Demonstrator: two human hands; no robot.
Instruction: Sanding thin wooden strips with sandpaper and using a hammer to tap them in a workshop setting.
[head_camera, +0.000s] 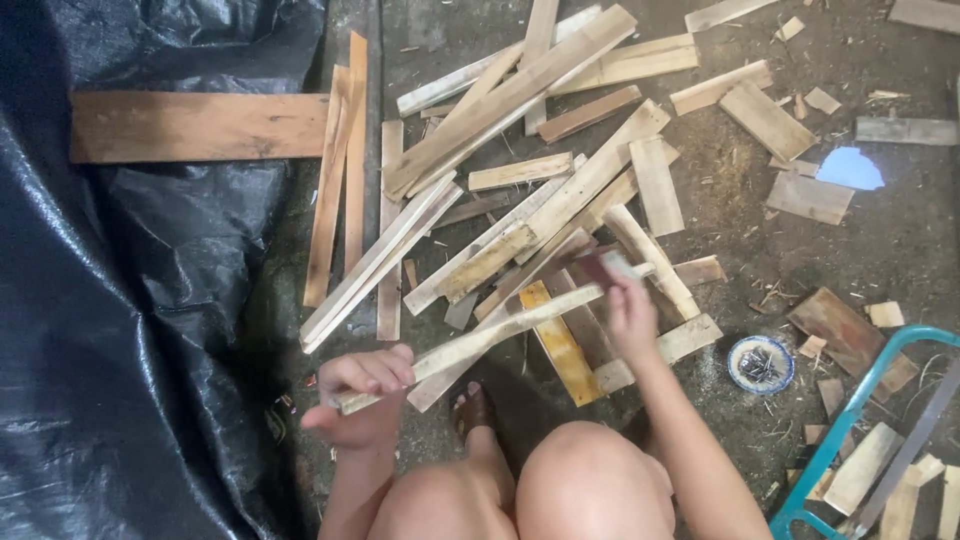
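I crouch over a pile of pale wooden slats (540, 200) scattered on a dirt floor. My left hand (360, 395) grips the near end of a long thin wooden strip (480, 340) that runs up and to the right. My right hand (628, 310) holds the far end of that same strip, close to a short dark piece of wood. Under the strip lies a yellowish slat (560, 345). My knees and a sandalled foot (473, 412) show at the bottom.
A black plastic sheet (120, 330) covers the left side, with a brown board (195, 126) lying on it. A small round patterned lid (760, 364) sits to the right. A teal-framed hacksaw (850, 420) lies at the bottom right among wood offcuts.
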